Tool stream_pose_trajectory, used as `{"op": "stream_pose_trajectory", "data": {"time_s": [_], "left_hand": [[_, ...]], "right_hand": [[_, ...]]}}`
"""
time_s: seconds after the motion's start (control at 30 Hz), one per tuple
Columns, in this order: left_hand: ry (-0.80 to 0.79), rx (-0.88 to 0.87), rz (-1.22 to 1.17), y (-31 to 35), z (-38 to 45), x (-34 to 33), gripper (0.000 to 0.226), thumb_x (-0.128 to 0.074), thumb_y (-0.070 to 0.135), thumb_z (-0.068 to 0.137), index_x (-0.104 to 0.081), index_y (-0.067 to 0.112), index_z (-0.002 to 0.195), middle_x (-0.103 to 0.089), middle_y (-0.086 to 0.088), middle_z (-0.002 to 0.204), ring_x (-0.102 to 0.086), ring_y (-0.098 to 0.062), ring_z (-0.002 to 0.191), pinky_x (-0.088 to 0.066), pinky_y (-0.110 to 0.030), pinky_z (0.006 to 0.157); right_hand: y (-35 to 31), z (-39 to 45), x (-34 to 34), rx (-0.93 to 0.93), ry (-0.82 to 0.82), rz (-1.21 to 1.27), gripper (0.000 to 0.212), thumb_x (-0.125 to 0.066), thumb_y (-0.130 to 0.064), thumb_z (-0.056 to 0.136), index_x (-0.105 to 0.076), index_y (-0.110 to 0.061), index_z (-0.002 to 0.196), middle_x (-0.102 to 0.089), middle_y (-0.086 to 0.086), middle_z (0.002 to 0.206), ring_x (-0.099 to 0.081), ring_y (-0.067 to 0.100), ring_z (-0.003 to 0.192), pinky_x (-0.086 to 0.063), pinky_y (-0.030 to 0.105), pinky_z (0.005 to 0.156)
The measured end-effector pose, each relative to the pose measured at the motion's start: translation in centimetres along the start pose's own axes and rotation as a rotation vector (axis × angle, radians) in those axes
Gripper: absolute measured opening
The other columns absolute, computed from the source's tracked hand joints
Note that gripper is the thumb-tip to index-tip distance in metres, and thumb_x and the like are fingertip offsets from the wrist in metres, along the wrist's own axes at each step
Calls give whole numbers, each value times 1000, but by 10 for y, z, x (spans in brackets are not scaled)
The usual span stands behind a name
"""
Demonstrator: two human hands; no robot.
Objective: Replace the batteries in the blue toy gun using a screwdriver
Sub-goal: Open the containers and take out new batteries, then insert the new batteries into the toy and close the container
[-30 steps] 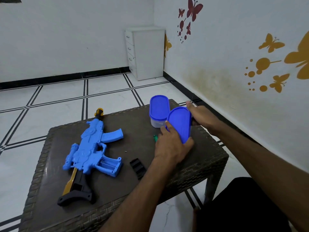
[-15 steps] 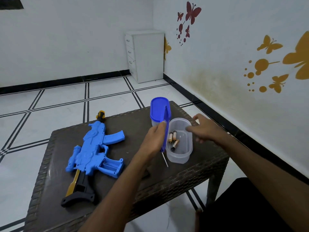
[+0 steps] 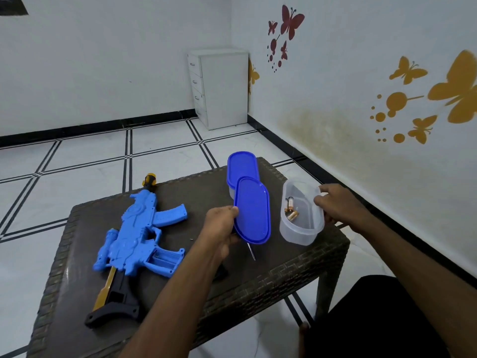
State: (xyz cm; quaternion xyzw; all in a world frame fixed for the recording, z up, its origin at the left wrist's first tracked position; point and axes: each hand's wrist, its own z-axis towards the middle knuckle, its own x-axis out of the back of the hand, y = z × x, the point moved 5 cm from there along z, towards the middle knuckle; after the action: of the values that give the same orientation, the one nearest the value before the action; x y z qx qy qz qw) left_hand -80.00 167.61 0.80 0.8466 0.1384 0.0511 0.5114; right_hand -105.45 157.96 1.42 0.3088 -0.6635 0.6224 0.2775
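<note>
The right hand (image 3: pixel 338 206) grips the open container's (image 3: pixel 302 228) rim; batteries (image 3: pixel 291 209) lie just left of its fingers (image 3: pixel 321 201). The left hand (image 3: pixel 222 228) pinches the blue lid (image 3: pixel 253 210).

Your left hand (image 3: pixel 219 228) grips a blue lid (image 3: pixel 252 211) by its edge, tilted up above the dark wicker table (image 3: pixel 284 277), with the metal tip of a screwdriver (image 3: pixel 251 251) poking out beneath it. Your right hand (image 3: pixel 338 205) clasps the far side of an open clear container (image 3: pixel 302 223) holding a few batteries (image 3: pixel 291 209). A second, lidded container (image 3: pixel 241 167) stands behind the lid. The blue toy gun (image 3: pixel 140 233) lies flat to the left, its battery compartment (image 3: pixel 161 257) open.
</note>
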Motion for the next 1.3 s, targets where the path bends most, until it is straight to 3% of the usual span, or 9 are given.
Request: {"op": "stream_pose_trajectory", "data": {"time_s": [0.13,0.3,0.37,0.53,0.73,0.97,1.1,1.23,1.3], "left_hand": [[-34,9,85,-6,7,-11,23,-43,12,102,-63,5,111,-68,-10,110,-69,-22,89,-58,-34,62],[-107,57,151,-13,6,-42,18,-39,8,102,-55,15,102,-63,-5,99,-65,-20,89,-58,-42,84],[-130,63,142,-17,6,-53,18,-42,21,102,-57,12,101,-65,-4,96,-65,-19,91,-56,-41,87],[-136,25,155,-23,11,-60,64,-29,62,96,-58,13,125,-68,0,111,-64,-16,101,-50,-34,93],[-82,-152,178,-13,17,-50,59,-21,57,100,-55,17,74,-55,1,71,-52,-10,69,-42,-27,72],[-166,-155,149,-14,14,-41,60,-21,60,99,-67,24,85,-73,1,88,-69,-14,89,-54,-29,81],[-167,-164,157,-15,14,-34,60,-21,61,98,-67,25,88,-73,0,94,-68,-18,97,-54,-34,89],[-120,-159,171,-13,15,-21,57,-24,61,98,-61,17,96,-69,-7,99,-67,-23,101,-54,-37,91],[-82,-190,162,-9,14,-12,48,-30,57,100,-59,18,101,-66,-5,102,-65,-19,99,-54,-35,90]], "right_hand": [[2,2,9,41,-7,45,18,-51,-14,88,-67,-15,96,-63,4,67,-58,16,51,-45,26,48],[-5,-1,7,86,-41,108,17,-51,-12,89,-68,-12,89,-62,13,66,-53,18,50,-45,28,48],[-7,-3,4,82,-68,107,17,-51,-10,89,-67,-11,91,-61,9,63,-53,17,48,-44,27,47],[-8,-4,-10,82,-123,58,18,-54,-15,94,-65,-13,109,-66,5,71,-60,14,54,-47,22,48],[-22,-4,-20,149,-135,28,18,-54,-17,95,-66,-13,109,-66,6,69,-61,17,55,-51,25,51],[-38,0,-32,189,-199,4,22,-53,-13,92,-65,-10,109,-64,6,59,-59,16,49,-49,26,49],[-42,3,-38,130,-221,-88,24,-55,-23,95,-63,-9,113,-69,8,75,-66,20,63,-53,29,58],[-72,-5,-21,324,122,-344,34,-59,-22,91,-61,-7,122,-67,11,107,-63,25,94,-55,40,84],[-91,-10,-23,385,104,-352,31,-60,-18,91,-63,-10,121,-67,9,109,-62,21,94,-55,35,82]]}}
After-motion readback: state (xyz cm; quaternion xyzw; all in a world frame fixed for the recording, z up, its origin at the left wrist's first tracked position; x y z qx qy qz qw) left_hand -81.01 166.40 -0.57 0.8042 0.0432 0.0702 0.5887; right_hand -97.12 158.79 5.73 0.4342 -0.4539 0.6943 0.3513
